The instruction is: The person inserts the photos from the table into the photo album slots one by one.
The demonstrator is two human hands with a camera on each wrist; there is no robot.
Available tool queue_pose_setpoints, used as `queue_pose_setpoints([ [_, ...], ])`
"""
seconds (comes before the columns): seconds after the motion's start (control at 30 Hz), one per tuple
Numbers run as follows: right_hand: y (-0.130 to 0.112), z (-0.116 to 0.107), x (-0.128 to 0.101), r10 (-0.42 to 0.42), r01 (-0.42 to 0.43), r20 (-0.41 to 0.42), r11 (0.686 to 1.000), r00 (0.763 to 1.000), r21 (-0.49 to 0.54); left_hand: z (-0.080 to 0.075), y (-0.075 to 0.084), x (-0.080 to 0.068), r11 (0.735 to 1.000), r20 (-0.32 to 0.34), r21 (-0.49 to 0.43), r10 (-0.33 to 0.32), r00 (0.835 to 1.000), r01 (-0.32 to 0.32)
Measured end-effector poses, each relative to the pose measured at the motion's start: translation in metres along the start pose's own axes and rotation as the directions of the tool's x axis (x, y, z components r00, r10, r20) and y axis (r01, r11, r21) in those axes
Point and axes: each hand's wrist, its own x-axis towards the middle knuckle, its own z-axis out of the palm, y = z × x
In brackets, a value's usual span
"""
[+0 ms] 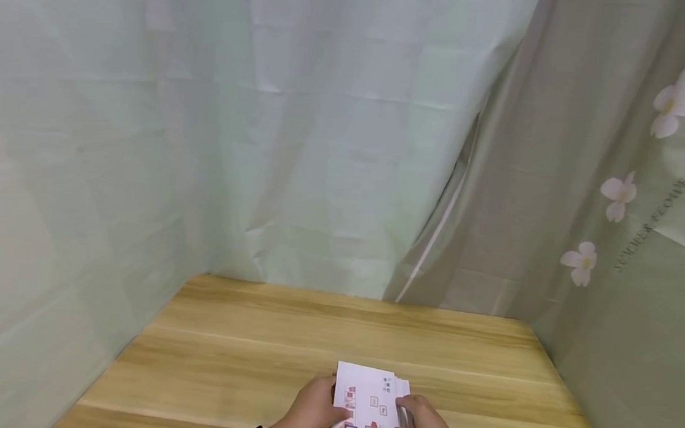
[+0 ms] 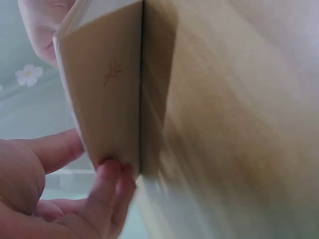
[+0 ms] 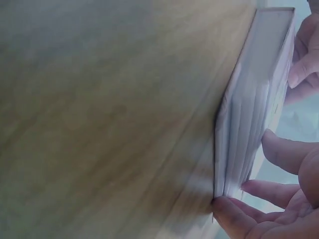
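A thin stack of white printed sheets [image 1: 370, 394] lies on the wooden table [image 1: 315, 339] near its front edge. My left hand [image 1: 313, 414] grips the stack's left side, thumb on top. My right hand [image 1: 420, 418] holds its right side. In the left wrist view the stack [image 2: 104, 89] stands against the table [image 2: 239, 124], with my left hand [image 2: 94, 159] at its near edge. The right wrist view shows the layered page edges [image 3: 254, 109] on the table [image 3: 109, 109], and my right hand [image 3: 254, 179] has a fingertip at the stack's lower corner.
A pale green cloth [image 1: 237, 141] hangs behind and to the left of the table. An olive cloth with pink flowers [image 1: 620, 198] hangs along the right side. The table's far half shows bare wood.
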Motion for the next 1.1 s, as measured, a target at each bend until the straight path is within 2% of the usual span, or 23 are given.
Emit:
queue_pose_setpoints([
  [0.07, 0.001, 0.0, 0.001, 0.004, -0.004, 0.004, 1.0, 1.0, -0.014, 0.0, -0.003, 0.0, 0.997, 0.025, -0.079, -0.019, 1.0, 0.021],
  [0.17, 0.001, -0.001, 0.002, 0.012, -0.012, -0.001, 0.999, 1.0, -0.036, 0.001, -0.004, 0.003, 0.993, 0.032, -0.118, -0.025, 0.999, 0.029],
  [0.6, 0.0, -0.002, 0.011, -0.041, 0.04, -0.034, 0.998, 0.999, -0.04, -0.006, -0.008, 0.013, 0.996, 0.012, -0.062, -0.062, 0.998, 0.063],
  [0.8, -0.001, -0.007, 0.006, 0.014, -0.015, -0.026, 1.0, 1.0, -0.019, -0.007, -0.007, 0.009, 0.994, 0.023, -0.095, -0.05, 0.998, 0.052],
  [0.9, -0.003, -0.013, 0.003, -0.012, 0.008, -0.071, 0.998, 0.997, -0.062, -0.014, -0.006, 0.003, 0.998, 0.0, -0.042, -0.039, 0.999, 0.039],
  [0.97, -0.004, -0.021, 0.0, -0.04, 0.026, -0.138, 0.995, 0.99, -0.101, -0.022, -0.005, -0.003, 0.998, -0.03, 0.049, -0.024, 0.999, 0.026],
  [1.03, -0.004, -0.03, -0.003, -0.077, 0.041, -0.218, 0.985, 0.973, -0.169, -0.032, -0.005, -0.01, 0.99, -0.054, 0.141, -0.001, 0.999, 0.009],
  [1.1, -0.002, -0.041, -0.007, -0.103, 0.029, -0.29, 0.969, 0.951, -0.247, -0.042, -0.007, -0.016, 0.969, -0.084, 0.247, 0.02, 0.996, 0.001],
])
